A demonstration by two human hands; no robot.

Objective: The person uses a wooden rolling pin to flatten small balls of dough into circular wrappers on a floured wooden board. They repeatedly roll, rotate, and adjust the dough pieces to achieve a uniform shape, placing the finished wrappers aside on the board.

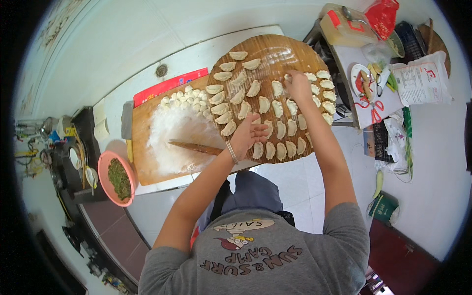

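Rows of uncooked dumplings [264, 104] lie on a large round wooden board [275, 49]. Over its far right part, my right hand [299, 87] reaches down with the fingertips closed on a dumpling [288, 77], partly covered by the fingers. My left hand [249, 136] is above the near left part of the board, fingers stretched out and apart, close to several dumplings; nothing shows in it. A wooden rolling pin [194, 147] rests on the floured cutting board [146, 169], its right end near my left wrist. Small dough pieces [184, 101] are heaped beyond the white flour [169, 128].
A cleaver [127, 123] lies along the cutting board's left edge. Beside it stands a pink basin [104, 172] of chopped green filling [119, 179]. To the right, a side table holds a plate [358, 76], red scissors [374, 114], a plastic tub [344, 32] and a white sack [423, 81].
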